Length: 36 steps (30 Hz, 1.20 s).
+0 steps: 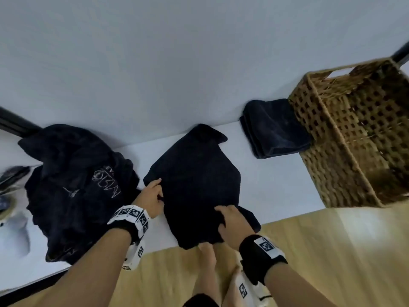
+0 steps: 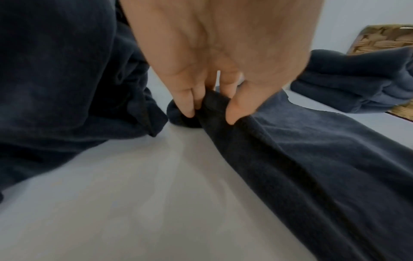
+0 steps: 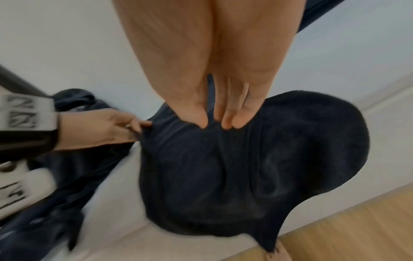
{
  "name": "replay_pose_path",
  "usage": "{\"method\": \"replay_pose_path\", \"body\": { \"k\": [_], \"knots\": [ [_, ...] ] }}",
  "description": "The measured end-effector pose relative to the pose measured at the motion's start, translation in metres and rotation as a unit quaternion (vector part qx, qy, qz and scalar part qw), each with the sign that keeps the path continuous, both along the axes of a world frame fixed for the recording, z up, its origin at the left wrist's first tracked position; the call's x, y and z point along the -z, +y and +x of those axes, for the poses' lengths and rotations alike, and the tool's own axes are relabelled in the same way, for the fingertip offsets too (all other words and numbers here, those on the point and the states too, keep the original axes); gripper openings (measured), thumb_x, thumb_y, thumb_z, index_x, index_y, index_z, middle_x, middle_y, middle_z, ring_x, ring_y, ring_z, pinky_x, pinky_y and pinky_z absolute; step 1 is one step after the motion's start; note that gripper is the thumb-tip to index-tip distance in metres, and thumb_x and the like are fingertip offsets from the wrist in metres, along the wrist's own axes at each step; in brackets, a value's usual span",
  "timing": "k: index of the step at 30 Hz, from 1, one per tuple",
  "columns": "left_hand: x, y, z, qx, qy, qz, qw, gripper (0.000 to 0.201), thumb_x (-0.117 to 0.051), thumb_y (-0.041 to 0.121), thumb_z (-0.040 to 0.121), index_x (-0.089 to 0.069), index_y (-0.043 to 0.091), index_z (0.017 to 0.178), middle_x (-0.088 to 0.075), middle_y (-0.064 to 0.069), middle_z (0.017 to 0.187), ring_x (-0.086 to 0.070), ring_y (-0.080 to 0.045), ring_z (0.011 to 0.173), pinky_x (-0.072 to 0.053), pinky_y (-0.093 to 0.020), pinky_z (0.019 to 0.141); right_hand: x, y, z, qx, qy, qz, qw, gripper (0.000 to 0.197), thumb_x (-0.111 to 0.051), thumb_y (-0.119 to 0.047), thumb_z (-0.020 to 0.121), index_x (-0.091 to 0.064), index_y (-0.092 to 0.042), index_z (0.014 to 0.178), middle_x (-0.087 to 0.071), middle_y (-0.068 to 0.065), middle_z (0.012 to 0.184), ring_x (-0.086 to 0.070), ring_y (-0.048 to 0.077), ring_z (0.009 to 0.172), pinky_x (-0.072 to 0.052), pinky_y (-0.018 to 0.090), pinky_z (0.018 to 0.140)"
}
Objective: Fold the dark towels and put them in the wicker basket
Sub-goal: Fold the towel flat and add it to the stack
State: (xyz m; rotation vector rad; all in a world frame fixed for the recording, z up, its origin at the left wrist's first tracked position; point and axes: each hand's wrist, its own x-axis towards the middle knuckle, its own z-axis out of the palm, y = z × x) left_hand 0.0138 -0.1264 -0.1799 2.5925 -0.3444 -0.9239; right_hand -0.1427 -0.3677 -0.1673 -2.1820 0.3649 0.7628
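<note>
A dark towel (image 1: 194, 173) lies spread on the white table (image 1: 265, 185), its near part hanging over the front edge. My left hand (image 1: 152, 196) pinches the towel's left edge (image 2: 214, 106) between thumb and fingers. My right hand (image 1: 230, 220) pinches a fold of the towel (image 3: 223, 167) near the front edge, thumb and fingers (image 3: 228, 121) closed on the cloth. A folded dark towel (image 1: 276, 129) lies at the back right, touching the wicker basket (image 1: 354, 140), which stands at the table's right end.
A heap of dark cloth with white printed lettering (image 1: 77, 185) lies left of the spread towel. A pale wall (image 1: 177, 63) runs behind the table. Wooden floor (image 1: 332, 251) and my bare legs (image 1: 210, 273) show below the front edge.
</note>
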Motion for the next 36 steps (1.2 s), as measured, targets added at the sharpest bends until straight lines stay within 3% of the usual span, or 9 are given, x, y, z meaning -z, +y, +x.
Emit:
{"method": "replay_pose_path", "body": {
  "k": [4, 8, 15, 19, 24, 28, 30, 34, 36],
  "knots": [
    [0.007, -0.002, -0.004, -0.133, -0.022, -0.036, 0.99, 0.015, -0.069, 0.016, 0.086, -0.061, 0.003, 0.082, -0.047, -0.004, 0.141, -0.046, -0.016, 0.128, -0.028, -0.016, 0.098, 0.01, -0.023, 0.039, -0.035, 0.001, -0.101, 0.994, 0.059, -0.045, -0.011, 0.093, -0.033, -0.023, 0.15, -0.021, 0.005, 0.156, -0.035, 0.029, 0.136, -0.036, 0.038, 0.111],
    [0.002, -0.014, -0.004, -0.224, -0.066, -0.059, 0.971, 0.012, -0.068, 0.003, 0.085, -0.061, 0.002, 0.095, -0.056, -0.014, 0.112, -0.057, -0.027, 0.105, -0.032, -0.013, 0.083, 0.012, -0.025, 0.043, -0.063, 0.028, -0.18, 0.981, 0.041, -0.046, -0.023, 0.096, -0.041, -0.022, 0.137, -0.033, 0.002, 0.137, -0.054, 0.026, 0.11, -0.052, 0.038, 0.084],
    [-0.001, -0.034, -0.012, -0.353, -0.051, -0.079, 0.931, 0.066, -0.068, -0.007, 0.07, -0.044, 0.011, 0.129, -0.031, -0.01, 0.134, -0.039, -0.013, 0.102, -0.036, -0.016, 0.093, 0.013, -0.035, 0.046, 0.09, 0.022, -0.154, 0.984, 0.018, -0.053, -0.03, 0.096, -0.055, -0.013, 0.089, -0.053, 0.004, 0.097, -0.059, 0.027, 0.089, -0.048, 0.034, 0.077],
    [0.007, -0.034, -0.004, -0.414, 0.047, -0.06, 0.907, 0.063, -0.076, 0.01, 0.069, -0.044, 0.009, 0.123, -0.056, -0.009, 0.116, -0.056, -0.022, 0.095, -0.048, -0.031, 0.084, 0.018, -0.052, 0.096, 0.216, -0.044, -0.105, 0.97, 0.034, -0.063, -0.025, 0.092, -0.054, -0.008, 0.12, -0.052, 0.012, 0.119, -0.056, 0.029, 0.105, -0.044, 0.033, 0.09],
    [0.012, -0.03, 0.011, -0.585, 0.12, -0.146, 0.789, 0.041, -0.063, 0.042, 0.077, -0.062, 0.004, 0.092, -0.062, -0.021, 0.091, -0.063, -0.035, 0.088, -0.053, -0.047, 0.087, 0.026, -0.065, 0.132, 0.235, 0.018, -0.027, 0.971, 0.053, -0.07, -0.043, 0.086, -0.054, -0.012, 0.126, -0.061, 0.001, 0.108, -0.057, 0.018, 0.101, -0.041, 0.023, 0.086],
    [0.009, -0.033, 0.005, -0.632, 0.216, -0.259, 0.698, 0.036, -0.065, 0.022, 0.093, -0.06, -0.009, 0.109, -0.065, -0.024, 0.104, -0.066, -0.034, 0.091, -0.055, -0.039, 0.077, 0.034, -0.072, 0.141, 0.244, 0.038, -0.017, 0.969, 0.041, -0.074, -0.048, 0.08, -0.065, -0.015, 0.103, -0.065, -0.003, 0.1, -0.06, 0.016, 0.095, -0.042, 0.024, 0.08],
    [0.002, -0.037, 0.002, -0.627, 0.279, -0.298, 0.663, 0.041, -0.066, 0.023, 0.092, -0.061, -0.008, 0.118, -0.067, -0.024, 0.114, -0.066, -0.035, 0.104, -0.054, -0.041, 0.088, 0.037, -0.07, 0.143, 0.285, 0.028, -0.006, 0.958, 0.045, -0.078, -0.044, 0.077, -0.059, -0.016, 0.105, -0.063, -0.004, 0.098, -0.061, 0.016, 0.09, -0.047, 0.027, 0.08],
    [-0.009, -0.044, -0.004, -0.612, 0.349, -0.358, 0.613, 0.031, -0.061, 0.029, 0.093, -0.069, 0.006, 0.112, -0.069, -0.02, 0.112, -0.066, -0.033, 0.104, -0.049, -0.047, 0.099, 0.04, -0.065, 0.152, 0.381, 0.044, 0.125, 0.915, 0.048, -0.079, -0.023, 0.074, -0.055, -0.016, 0.115, -0.068, 0.002, 0.093, -0.067, 0.02, 0.081, -0.058, 0.037, 0.077],
    [-0.01, -0.044, -0.006, -0.619, 0.321, -0.404, 0.592, 0.02, -0.058, 0.02, 0.091, -0.068, 0.01, 0.105, -0.068, -0.018, 0.108, -0.066, -0.034, 0.098, -0.053, -0.047, 0.089, 0.034, -0.065, 0.155, 0.399, 0.059, 0.202, 0.892, 0.025, -0.072, -0.016, 0.071, -0.066, -0.02, 0.095, -0.067, 0.0, 0.083, -0.063, 0.019, 0.073, -0.054, 0.029, 0.06]
  ]
}}
